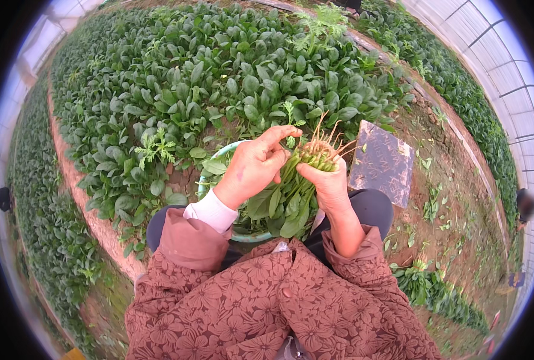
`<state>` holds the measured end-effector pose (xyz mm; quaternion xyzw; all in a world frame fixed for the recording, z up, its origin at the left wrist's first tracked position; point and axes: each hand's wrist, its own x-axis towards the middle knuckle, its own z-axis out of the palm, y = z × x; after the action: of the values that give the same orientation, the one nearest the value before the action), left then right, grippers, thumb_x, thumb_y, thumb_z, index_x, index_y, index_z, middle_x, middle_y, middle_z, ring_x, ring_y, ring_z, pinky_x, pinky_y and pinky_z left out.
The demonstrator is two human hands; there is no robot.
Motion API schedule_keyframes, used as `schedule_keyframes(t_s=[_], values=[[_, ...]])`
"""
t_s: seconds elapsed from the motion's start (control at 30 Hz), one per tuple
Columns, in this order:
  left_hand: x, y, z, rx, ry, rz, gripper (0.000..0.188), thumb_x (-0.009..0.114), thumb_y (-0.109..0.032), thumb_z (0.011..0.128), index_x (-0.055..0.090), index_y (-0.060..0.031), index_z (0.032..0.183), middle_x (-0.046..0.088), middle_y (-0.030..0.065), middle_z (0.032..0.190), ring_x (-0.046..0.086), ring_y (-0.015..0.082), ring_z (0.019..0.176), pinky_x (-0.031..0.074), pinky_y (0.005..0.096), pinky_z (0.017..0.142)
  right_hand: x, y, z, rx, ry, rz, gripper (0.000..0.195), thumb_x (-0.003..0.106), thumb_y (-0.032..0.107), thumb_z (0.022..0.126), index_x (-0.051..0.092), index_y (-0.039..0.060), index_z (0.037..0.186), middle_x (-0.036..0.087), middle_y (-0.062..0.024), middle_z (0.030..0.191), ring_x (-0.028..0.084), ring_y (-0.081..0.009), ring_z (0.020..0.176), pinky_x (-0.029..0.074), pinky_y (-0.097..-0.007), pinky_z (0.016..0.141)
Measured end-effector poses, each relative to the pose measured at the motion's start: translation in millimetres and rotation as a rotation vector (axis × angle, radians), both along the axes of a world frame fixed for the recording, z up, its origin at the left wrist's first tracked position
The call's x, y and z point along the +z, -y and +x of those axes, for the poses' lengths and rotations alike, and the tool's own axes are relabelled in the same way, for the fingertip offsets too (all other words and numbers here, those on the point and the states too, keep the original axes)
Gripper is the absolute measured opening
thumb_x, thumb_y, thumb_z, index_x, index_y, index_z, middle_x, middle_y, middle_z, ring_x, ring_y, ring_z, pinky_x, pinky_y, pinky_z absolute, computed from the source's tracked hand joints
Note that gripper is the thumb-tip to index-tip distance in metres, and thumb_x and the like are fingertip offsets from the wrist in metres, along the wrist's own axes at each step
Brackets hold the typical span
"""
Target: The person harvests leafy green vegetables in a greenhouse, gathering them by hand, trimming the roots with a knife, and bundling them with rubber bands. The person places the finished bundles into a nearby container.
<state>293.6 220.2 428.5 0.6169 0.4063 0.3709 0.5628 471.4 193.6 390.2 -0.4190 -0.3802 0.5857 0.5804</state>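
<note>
My right hand [332, 186] grips a bunch of spinach [296, 204] just below its roots. The thin, pale roots [323, 130] point up and away from me, and the leaves hang towards my lap. Beside the bunch, on its left, is my left hand [260, 159]; its thumb and index fingertip are apart, with nothing plainly between them. Under both hands a light-green basin [251, 237] sits between my knees, with loose spinach leaves [215, 166] inside. The bunch and my left forearm hide much of the basin.
Growing spinach [195, 90] spreads ahead, with feathery weeds [156, 146] among it. A dark printed board [381, 157] lies by my right knee. Harvested spinach bunches [442, 290] rest on soil at lower right. A blurred person [527, 204] is at far right.
</note>
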Motion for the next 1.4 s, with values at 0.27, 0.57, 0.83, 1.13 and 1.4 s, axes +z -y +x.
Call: schedule_keyframes(t_s=[0.27, 0.57, 0.83, 1.13, 1.4], values=[[-7.0, -6.8, -16.5, 0.041, -0.392, 0.692, 0.02, 0.062, -0.001, 0.083, 0.07, -0.0069, 0.101, 0.067, 0.0094, 0.087, 0.067, 0.0267, 0.077, 0.052, 0.0352, 0.067, -0.4, 0.0, 0.7, 0.142, 0.225, -0.016, 0.034, 0.073, -0.005, 0.075, 0.064, 0.0019, 0.107, 0.064, 0.0042, 0.092, 0.057, -0.0038, 0.081, 0.047, -0.0207, 0.072], [2.3, -3.9, -25.9, -0.073, -0.726, 0.832, 0.012, 0.066, -0.01, 0.081, 0.065, -0.0084, 0.092, 0.064, 0.0082, 0.084, 0.064, 0.0295, 0.081, 0.053, 0.0399, 0.07, 3.6, 0.5, 1.7, 0.253, 0.295, -0.04, 0.035, 0.073, -0.007, 0.074, 0.065, 0.0025, 0.107, 0.066, 0.0029, 0.093, 0.06, -0.0057, 0.082, 0.049, -0.0218, 0.075], [-14.4, -2.4, -24.2, -0.057, -0.858, 0.947, 0.009, 0.065, -0.012, 0.081, 0.061, -0.0078, 0.088, 0.06, 0.0076, 0.082, 0.062, 0.0292, 0.082, 0.053, 0.0397, 0.07, 3.0, -0.9, 0.7, 0.276, 0.415, -0.039, 0.033, 0.073, -0.006, 0.074, 0.064, 0.0034, 0.105, 0.064, 0.005, 0.09, 0.057, -0.0041, 0.08, 0.047, -0.0208, 0.072], [-17.5, 1.9, -19.6, -0.08, -0.815, 0.889, 0.008, 0.063, -0.012, 0.08, 0.062, -0.0071, 0.087, 0.061, 0.0107, 0.081, 0.063, 0.032, 0.083, 0.053, 0.0429, 0.069, -4.0, -0.7, 1.9, 0.325, 0.44, -0.009, 0.033, 0.073, -0.005, 0.074, 0.064, 0.0037, 0.104, 0.063, 0.0056, 0.09, 0.056, -0.0038, 0.081, 0.046, -0.021, 0.073], [-8.0, -18.0, -44.8, 0.278, -0.784, 0.643, 0.009, 0.059, -0.014, 0.088, 0.061, -0.006, 0.086, 0.064, 0.0167, 0.071, 0.063, 0.0395, 0.068, 0.051, 0.0467, 0.062, -1.6, -0.1, 8.3, 0.278, 0.168, -0.065, 0.035, 0.072, -0.009, 0.074, 0.065, 0.0024, 0.106, 0.068, 0.0001, 0.095, 0.064, -0.0091, 0.085, 0.051, -0.0246, 0.078]])
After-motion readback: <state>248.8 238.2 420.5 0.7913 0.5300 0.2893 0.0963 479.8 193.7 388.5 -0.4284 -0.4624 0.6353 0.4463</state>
